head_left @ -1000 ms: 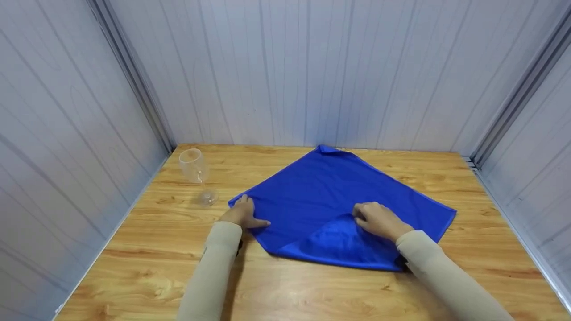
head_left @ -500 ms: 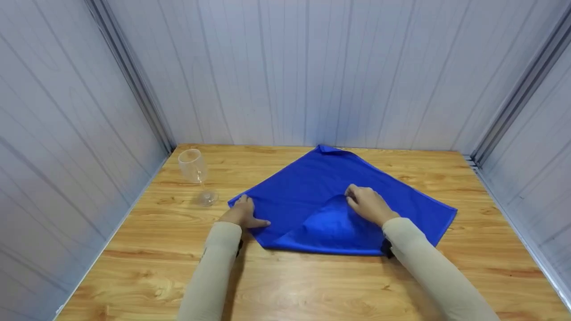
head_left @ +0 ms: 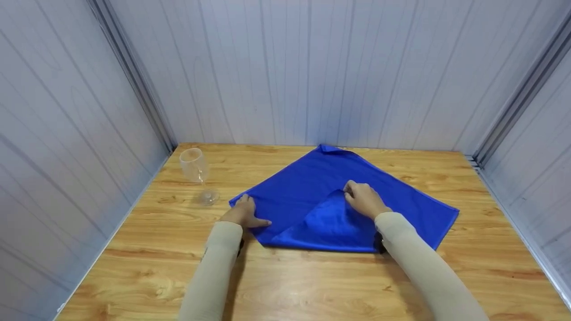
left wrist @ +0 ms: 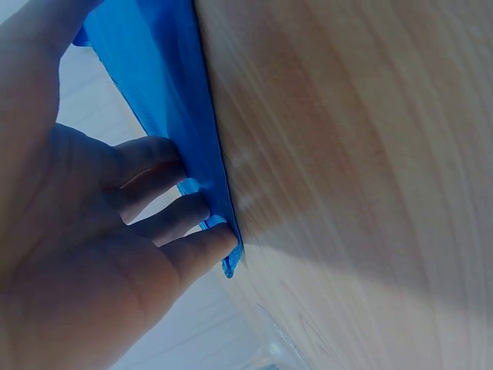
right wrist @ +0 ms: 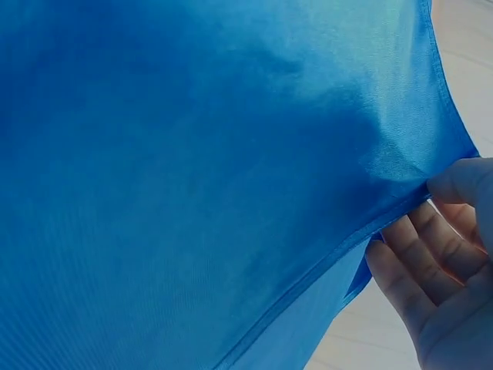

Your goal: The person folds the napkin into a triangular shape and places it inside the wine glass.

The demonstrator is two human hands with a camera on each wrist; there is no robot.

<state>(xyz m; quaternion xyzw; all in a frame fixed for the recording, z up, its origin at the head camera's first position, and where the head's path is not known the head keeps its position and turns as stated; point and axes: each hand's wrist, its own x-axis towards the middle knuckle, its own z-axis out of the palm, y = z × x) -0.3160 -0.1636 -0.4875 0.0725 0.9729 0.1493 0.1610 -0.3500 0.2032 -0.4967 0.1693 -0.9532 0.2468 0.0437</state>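
A blue cloth napkin [head_left: 299,183] lies spread cornerwise on the wooden table, its near part folded up and over to show a shinier side. My left hand [head_left: 243,213] rests on the left corner with the thumb spread away; in the left wrist view its fingertips [left wrist: 219,240] press on the cloth near the tip. My right hand [head_left: 365,198] pinches the lifted near corner above the middle of the napkin. Seen from the right wrist, the thumb [right wrist: 454,181] is on the hem and the raised cloth [right wrist: 192,193] hangs from that grip.
A clear wine glass [head_left: 195,167] stands upright to the left of the napkin, a short way beyond my left hand. Pale panel walls [head_left: 285,71] close off the back and both sides of the table [head_left: 285,290].
My right hand has moved away from me and slightly left, drawing the pinched corner farther over the napkin. The front fold edge has shifted back. My left hand has stayed put.
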